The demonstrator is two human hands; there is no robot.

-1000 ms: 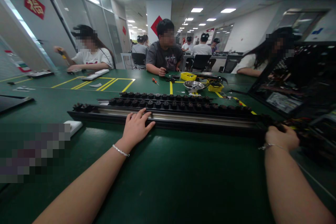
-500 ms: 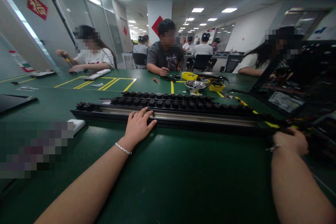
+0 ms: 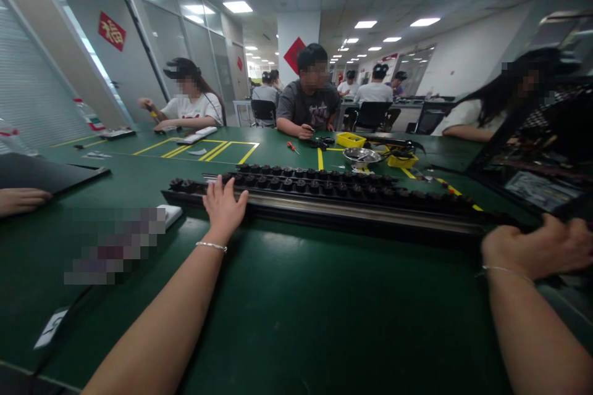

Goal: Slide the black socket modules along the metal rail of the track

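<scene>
A long black rail (image 3: 352, 206) with a shiny metal strip along it lies across the green table. My left hand (image 3: 225, 207) rests on its left part, fingers spread over the near wall and pointing away. Behind the strip stand rows of small round black pieces (image 3: 301, 186). My right hand (image 3: 532, 247) is beyond the rail's right end, beside a dark tangle of parts. Its fingers are curled over, and what lies under them is hidden.
A metal bowl (image 3: 361, 157), yellow bins (image 3: 351, 140) and an orange screwdriver (image 3: 293, 147) stand or lie beyond the rail. A black frame (image 3: 491, 148) rises at right. Another person's hand (image 3: 23, 200) is at the left edge. Co-workers sit across the table.
My left hand has slid left along the rail, nearer its left end. My right hand has shifted a little right. The view has turned left, and another person's hand now shows at the left edge.
</scene>
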